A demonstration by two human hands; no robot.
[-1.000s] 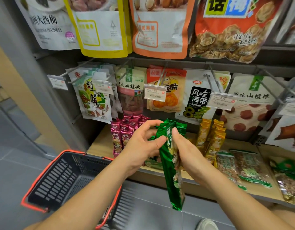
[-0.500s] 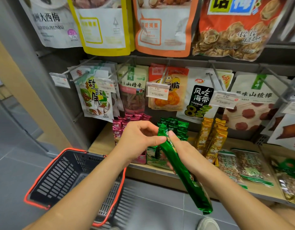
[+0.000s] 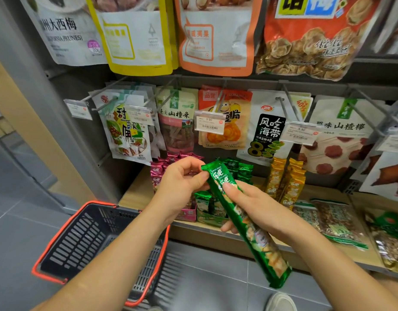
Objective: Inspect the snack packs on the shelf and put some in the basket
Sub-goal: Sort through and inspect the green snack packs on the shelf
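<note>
Green long snack pack [image 3: 245, 221], upright 1 s ago, now slants w/ its lower end swung right, held over the shelf's [image 3: 135, 194] front edge, right of the basket [image 3: 81, 239]. Left hand [image 3: 182, 187] pinches its top end; right hand [image 3: 254, 207] grips it just below, thumb on the front. Price tag [image 3: 208, 124] reads 3.90, second tag [image 3: 301, 133] 5.90; black-label bag [image 3: 269, 131] reads 风吃海带.

The wooden shelf [image 3: 137, 195] is carrying 3 upright groups of pink snack packs [image 3: 157, 176], green snack packs [image 3: 239, 169] and yellow snack packs [image 3: 289, 182], with flat nut bags [image 3: 335, 221] lying rightward.
</note>
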